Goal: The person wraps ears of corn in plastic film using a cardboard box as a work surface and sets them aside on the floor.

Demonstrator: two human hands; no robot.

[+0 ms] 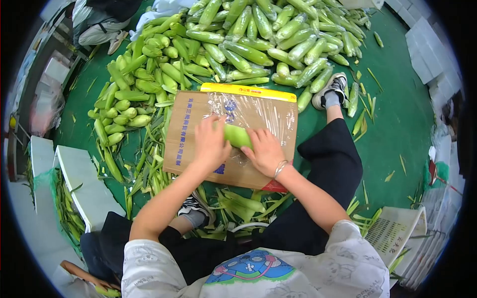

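Head view shows, nearest, the person's knees and dark trousers, with husk leaves (238, 203) on the floor between the legs. Above them a cardboard box (191, 141) serves as a work surface, with clear plastic film (258, 116) spread on it. Both hands press one green corn cob (237, 135) onto the film, probably to wrap it: the left hand (209, 144) lies flat and open over its end, the right hand (266, 151) curls loosely against its side. Farther away, a large heap of corn (238, 44) covers the green floor (397, 119), beside another person's legs (99, 27).
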